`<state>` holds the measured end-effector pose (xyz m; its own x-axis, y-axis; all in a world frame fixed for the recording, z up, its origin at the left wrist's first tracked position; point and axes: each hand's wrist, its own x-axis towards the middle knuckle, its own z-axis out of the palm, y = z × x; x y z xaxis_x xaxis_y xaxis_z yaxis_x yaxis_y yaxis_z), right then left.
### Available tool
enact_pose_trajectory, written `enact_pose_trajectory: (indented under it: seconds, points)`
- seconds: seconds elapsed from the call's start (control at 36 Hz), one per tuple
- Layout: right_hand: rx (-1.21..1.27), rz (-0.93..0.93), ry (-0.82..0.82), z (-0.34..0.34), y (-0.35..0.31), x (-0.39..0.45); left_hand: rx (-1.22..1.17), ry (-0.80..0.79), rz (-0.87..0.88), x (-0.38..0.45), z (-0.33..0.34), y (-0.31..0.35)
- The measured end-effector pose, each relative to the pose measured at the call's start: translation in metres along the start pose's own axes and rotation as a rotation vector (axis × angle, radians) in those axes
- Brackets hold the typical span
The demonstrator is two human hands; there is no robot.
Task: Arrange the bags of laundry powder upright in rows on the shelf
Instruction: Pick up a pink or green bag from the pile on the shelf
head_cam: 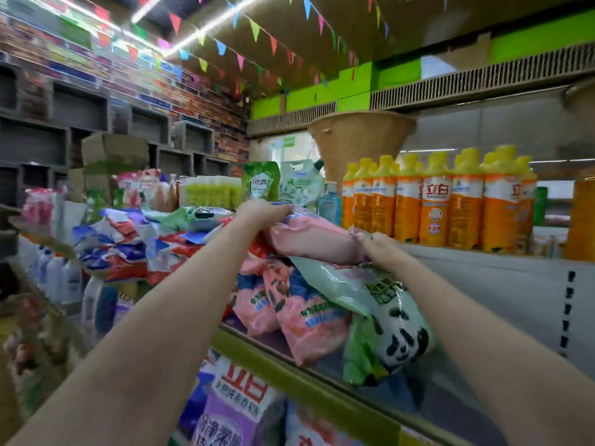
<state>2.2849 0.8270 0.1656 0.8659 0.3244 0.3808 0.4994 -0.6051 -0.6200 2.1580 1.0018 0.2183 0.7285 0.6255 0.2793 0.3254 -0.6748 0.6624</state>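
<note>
Both hands hold a pink bag (309,239) flat above the shelf (289,375): the left hand (262,211) has its grip curled over the far end, and the right hand (378,246) pinches the near end. Beneath it lie a panda bag (386,317) and other pink bags (306,320), heaped.

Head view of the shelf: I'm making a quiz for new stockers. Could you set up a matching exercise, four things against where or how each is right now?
Things:
1. pink bag
2. panda bag
3. orange bottles
4. purple bag

Places or states:
A. standing in a row on the shelf at right
B. gripped at both ends by the left hand and right hand
C. on the lower level, under the green shelf edge
D. lying slanted just under the held bag

Pairs: 1-B, 2-D, 3-A, 4-C
</note>
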Motion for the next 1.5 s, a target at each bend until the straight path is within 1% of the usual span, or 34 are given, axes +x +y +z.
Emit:
enact_pose_trajectory:
  seconds: [0.08, 0.11, 0.14, 0.19, 0.25, 0.31, 0.36, 0.44, 0.5, 0.56, 0.64, 0.72, 0.78, 0.86, 0.92, 0.97, 1.03, 1.17, 1.28, 1.33, 1.39, 1.44, 1.5]
  points:
    - [0.204, 0.040, -0.038, 0.011, -0.006, 0.015, -0.095, -0.170, -0.095, 0.000, -0.009, 0.004]
    - [0.280, 0.079, -0.041, 0.014, -0.009, 0.019, -0.125, -0.210, -0.122, 0.001, -0.010, 0.006]
    - [0.367, 0.123, -0.049, 0.017, -0.011, 0.023, -0.164, -0.241, -0.140, 0.001, -0.010, 0.005]
    - [0.548, 0.187, -0.075, 0.021, -0.013, 0.029, -0.254, -0.251, -0.135, 0.006, -0.005, 0.003]
    - [0.687, 0.203, -0.070, 0.022, -0.013, 0.030, -0.301, -0.169, -0.070, 0.011, 0.005, 0.001]
    - [0.741, 0.213, -0.021, 0.021, -0.013, 0.027, -0.385, -0.047, 0.009, 0.014, 0.013, -0.003]
    - [0.768, 0.242, 0.035, 0.017, -0.016, 0.017, -0.475, 0.015, 0.052, 0.016, 0.018, -0.005]
    - [0.830, 0.251, 0.107, 0.013, -0.016, 0.008, -0.584, 0.034, 0.080, 0.009, 0.023, -0.007]
    - [0.883, 0.238, 0.154, 0.010, -0.016, 0.000, -0.652, 0.050, 0.134, 0.004, 0.027, -0.011]
    - [0.957, 0.247, 0.194, 0.009, -0.013, -0.003, -0.669, 0.068, 0.194, -0.005, 0.029, -0.012]
    - [1.066, 0.223, 0.207, 0.006, -0.005, -0.005, -0.669, 0.121, 0.329, -0.015, 0.033, -0.014]
    - [1.157, 0.236, 0.261, -0.001, 0.004, -0.010, -0.612, 0.138, 0.449, -0.030, 0.032, -0.008]
    - [1.242, 0.220, 0.297, -0.009, 0.010, -0.018, -0.614, 0.106, 0.542, -0.039, 0.030, 0.000]
    - [1.312, 0.145, 0.228, -0.028, 0.025, -0.035, -0.636, 0.046, 0.663, -0.054, 0.025, 0.020]
    - [1.378, 0.082, 0.117, -0.047, 0.039, -0.050, -0.685, -0.007, 0.728, -0.062, 0.027, 0.036]
    - [1.361, 0.047, 0.065, -0.070, 0.051, -0.063, -0.725, -0.053, 0.761, -0.069, 0.035, 0.053]
    - [1.306, -0.001, 0.078, -0.097, 0.064, -0.078, -0.748, -0.079, 0.784, -0.076, 0.049, 0.071]
    - [1.144, 0.018, 0.209, -0.166, 0.101, -0.125, -0.777, -0.139, 0.764, -0.096, 0.106, 0.112]
    - [0.993, 0.107, 0.236, -0.206, 0.127, -0.172, -0.727, -0.201, 0.719, -0.123, 0.159, 0.139]
    - [0.930, 0.187, 0.258, -0.221, 0.149, -0.192, -0.689, -0.240, 0.722, -0.135, 0.187, 0.153]
    - [0.866, 0.256, 0.279, -0.235, 0.169, -0.208, -0.669, -0.319, 0.726, -0.152, 0.210, 0.170]
    - [0.879, 0.307, 0.321, -0.248, 0.184, -0.225, -0.698, -0.420, 0.729, -0.169, 0.230, 0.189]
    - [0.911, 0.334, 0.318, -0.260, 0.197, -0.241, -0.677, -0.488, 0.731, -0.185, 0.246, 0.207]
